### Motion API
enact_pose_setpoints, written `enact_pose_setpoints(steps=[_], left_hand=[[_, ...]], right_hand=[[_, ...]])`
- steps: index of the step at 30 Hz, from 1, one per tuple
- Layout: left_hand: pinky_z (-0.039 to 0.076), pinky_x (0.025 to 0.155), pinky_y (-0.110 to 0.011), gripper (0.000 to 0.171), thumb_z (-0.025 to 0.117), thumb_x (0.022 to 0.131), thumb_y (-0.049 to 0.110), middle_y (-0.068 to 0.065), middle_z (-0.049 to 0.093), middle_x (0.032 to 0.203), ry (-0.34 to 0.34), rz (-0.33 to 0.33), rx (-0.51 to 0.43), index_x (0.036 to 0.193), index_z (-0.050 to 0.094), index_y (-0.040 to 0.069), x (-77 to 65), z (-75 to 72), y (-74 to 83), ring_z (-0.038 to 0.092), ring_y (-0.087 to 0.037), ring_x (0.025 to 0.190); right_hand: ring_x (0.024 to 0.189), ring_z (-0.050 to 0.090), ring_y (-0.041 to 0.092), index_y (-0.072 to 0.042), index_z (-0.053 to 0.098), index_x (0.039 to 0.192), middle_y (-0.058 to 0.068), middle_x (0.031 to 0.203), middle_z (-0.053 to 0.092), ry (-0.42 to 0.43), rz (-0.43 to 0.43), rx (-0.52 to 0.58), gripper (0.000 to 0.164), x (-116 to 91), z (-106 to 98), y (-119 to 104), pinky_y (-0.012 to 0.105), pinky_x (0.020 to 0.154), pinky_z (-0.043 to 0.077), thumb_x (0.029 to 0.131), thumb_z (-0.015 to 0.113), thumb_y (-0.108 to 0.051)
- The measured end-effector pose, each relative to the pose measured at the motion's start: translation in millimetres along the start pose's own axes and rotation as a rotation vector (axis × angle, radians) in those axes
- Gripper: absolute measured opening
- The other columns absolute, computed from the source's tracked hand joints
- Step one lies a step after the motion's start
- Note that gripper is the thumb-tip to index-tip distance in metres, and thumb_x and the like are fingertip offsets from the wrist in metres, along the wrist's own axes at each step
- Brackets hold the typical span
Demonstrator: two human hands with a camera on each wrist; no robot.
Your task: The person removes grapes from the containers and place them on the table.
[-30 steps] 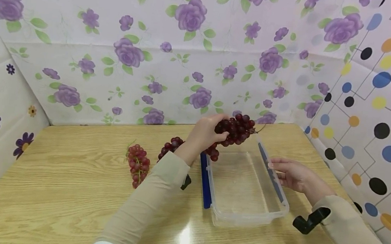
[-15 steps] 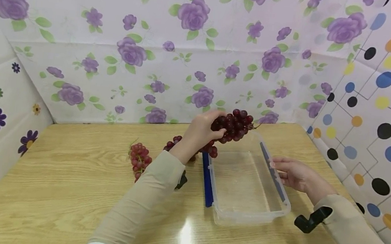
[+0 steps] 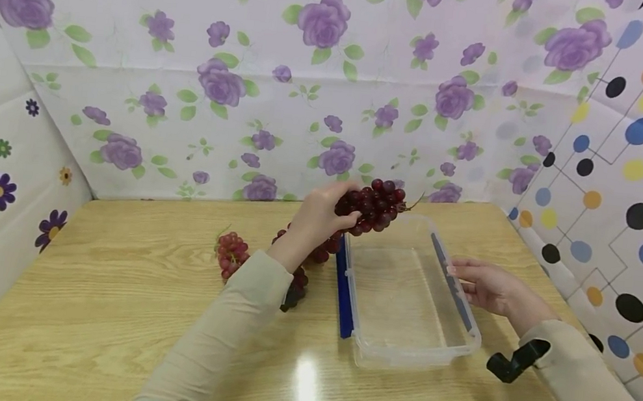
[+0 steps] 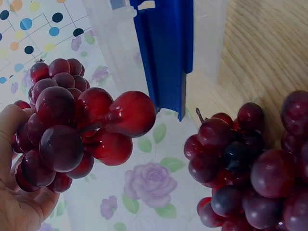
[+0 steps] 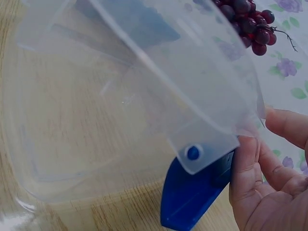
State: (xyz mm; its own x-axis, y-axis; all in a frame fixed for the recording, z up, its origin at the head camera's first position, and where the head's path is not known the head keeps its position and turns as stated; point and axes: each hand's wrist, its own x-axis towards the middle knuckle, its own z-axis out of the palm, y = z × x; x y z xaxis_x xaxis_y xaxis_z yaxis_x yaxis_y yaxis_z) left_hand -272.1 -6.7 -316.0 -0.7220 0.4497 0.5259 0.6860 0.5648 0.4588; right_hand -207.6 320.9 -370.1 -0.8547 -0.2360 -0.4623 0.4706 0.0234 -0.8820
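Observation:
My left hand (image 3: pixel 318 216) grips a dark red bunch of grapes (image 3: pixel 376 207) above the left rim of a clear plastic container (image 3: pixel 408 355). Loose stem ends point right from this bunch. In the left wrist view, fingers curl around the grapes (image 4: pixel 60 139) beside the container's blue side flap (image 4: pixel 166 53). My right hand (image 3: pixel 491 290) holds the container's right rim; the right wrist view shows its fingers beside another blue flap (image 5: pixel 197 192). A second dark bunch (image 3: pixel 298 283) lies on the table, partly hidden by my left forearm.
A lighter red bunch of grapes (image 3: pixel 231 251) rests farther left on the wooden table (image 3: pixel 131 272). Behind stands a flower-patterned backdrop (image 3: pixel 269 136), with a dotted one (image 3: pixel 639 260) along the right side.
My left hand has moved left with the grapes, from over the container toward its left edge. My right hand stays at the right rim. The view has turned slightly left.

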Motion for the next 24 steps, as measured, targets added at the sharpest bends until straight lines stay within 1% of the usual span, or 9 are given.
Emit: enact_pose_setpoints(steps=[3,10,18,24], left_hand=[[0.053,0.084,-0.031,0.035,0.070,0.085,0.010,-0.010,0.067,0.109,0.020,-0.002,0.010,0.118,0.060,0.005,-3.9,-0.8,-2.9,0.064,-0.023,0.098],[0.051,0.090,-0.033,0.036,0.071,0.084,0.010,-0.012,0.066,0.114,0.058,-0.023,0.026,0.118,0.060,0.002,-13.5,-4.0,-8.9,0.063,-0.025,0.106],[0.054,0.083,-0.034,0.034,0.071,0.082,0.007,-0.013,0.068,0.108,0.132,-0.003,0.040,0.114,0.062,0.001,-24.9,-12.0,-16.9,0.066,-0.025,0.097],[0.053,0.086,-0.036,0.034,0.071,0.082,0.009,-0.015,0.067,0.111,0.140,-0.018,0.054,0.114,0.062,0.000,-30.8,-17.0,-18.5,0.065,-0.027,0.101]], right_hand=[[0.072,0.060,0.006,-0.019,0.055,0.106,-0.007,0.084,0.062,-0.002,-0.001,0.006,0.015,-0.3,0.1,-0.6,0.020,0.066,0.053,0.093,0.061,-0.017],[0.071,0.060,0.005,-0.020,0.057,0.103,-0.008,0.083,0.062,-0.003,-0.004,0.015,0.012,-0.3,-0.1,-0.6,0.020,0.066,0.053,0.093,0.062,-0.017],[0.071,0.060,0.005,-0.020,0.057,0.103,-0.008,0.083,0.061,-0.007,-0.007,0.009,0.012,1.2,1.4,-0.2,0.020,0.065,0.053,0.093,0.062,-0.017],[0.070,0.059,0.006,-0.020,0.054,0.107,-0.009,0.082,0.061,0.008,0.002,0.003,0.014,2.8,-0.3,0.9,0.019,0.064,0.052,0.094,0.060,-0.018]])
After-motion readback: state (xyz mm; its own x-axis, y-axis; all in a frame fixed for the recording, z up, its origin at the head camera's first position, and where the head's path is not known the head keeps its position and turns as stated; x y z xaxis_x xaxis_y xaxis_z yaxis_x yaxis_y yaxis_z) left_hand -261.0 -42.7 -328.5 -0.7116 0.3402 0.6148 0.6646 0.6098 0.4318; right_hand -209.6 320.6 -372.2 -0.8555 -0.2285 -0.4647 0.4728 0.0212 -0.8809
